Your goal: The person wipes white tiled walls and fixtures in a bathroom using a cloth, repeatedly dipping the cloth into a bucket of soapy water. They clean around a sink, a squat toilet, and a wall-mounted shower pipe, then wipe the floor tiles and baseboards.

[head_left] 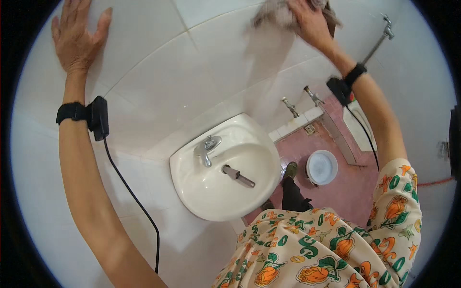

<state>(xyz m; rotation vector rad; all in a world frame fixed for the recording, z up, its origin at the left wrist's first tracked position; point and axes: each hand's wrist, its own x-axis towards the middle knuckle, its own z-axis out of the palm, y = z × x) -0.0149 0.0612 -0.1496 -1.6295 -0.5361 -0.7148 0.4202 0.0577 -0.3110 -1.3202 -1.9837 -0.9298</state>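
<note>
My left hand (80, 41) lies against the white tiled wall (144, 62) at the upper left, fingers stretched out and thumb apart, holding nothing. At the top right, my right hand (311, 21) presses a crumpled brown-grey cloth (274, 18) to the same wall. The cloth is slightly blurred and partly hidden by the hand. Below, between my arms, is a white washbasin (192, 201) with a chrome tap (206, 150). In its bowl lies a short brown tool (240, 176), perhaps a scraper or knife; its kind is unclear.
Two metal wall taps (290, 107) jut out right of the basin. A pale bucket (321, 167) stands on the pink tiled floor (293, 144) near my foot. A squat toilet (357, 125) sits on a raised pink step. Another valve (388, 28) is at the far right.
</note>
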